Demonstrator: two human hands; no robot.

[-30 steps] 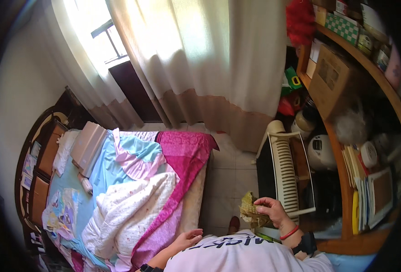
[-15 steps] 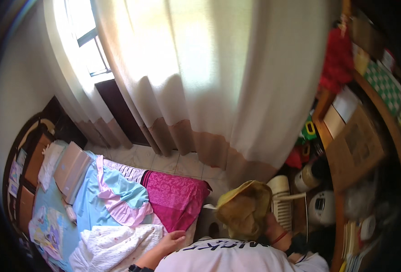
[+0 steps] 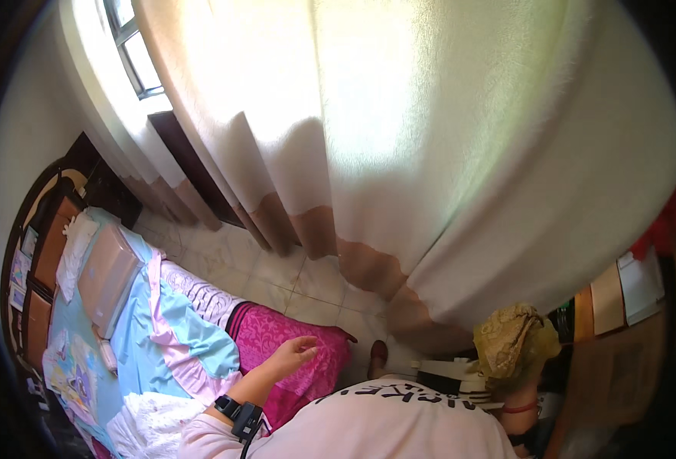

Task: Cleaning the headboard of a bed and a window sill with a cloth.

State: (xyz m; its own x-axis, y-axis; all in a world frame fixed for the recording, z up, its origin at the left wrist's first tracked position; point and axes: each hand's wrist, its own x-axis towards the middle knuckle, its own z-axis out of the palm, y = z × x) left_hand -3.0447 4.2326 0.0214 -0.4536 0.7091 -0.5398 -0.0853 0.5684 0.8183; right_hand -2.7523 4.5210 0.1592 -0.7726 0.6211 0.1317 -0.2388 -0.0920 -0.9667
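Yellow cloth (image 3: 510, 344), one: right of the bed (image 3: 135, 367), held up in your right hand (image 3: 523, 389), not yet set down. Your left hand (image 3: 298, 355): empty, above the bed.

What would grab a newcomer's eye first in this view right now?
The big pale curtain dominates, glowing brightly across the upper middle and right. Next is the crumpled yellow-green cloth at lower right, covering much of the person's right grip. Toward the lower left, the vivid magenta cloth stands out behind the empty left grip.
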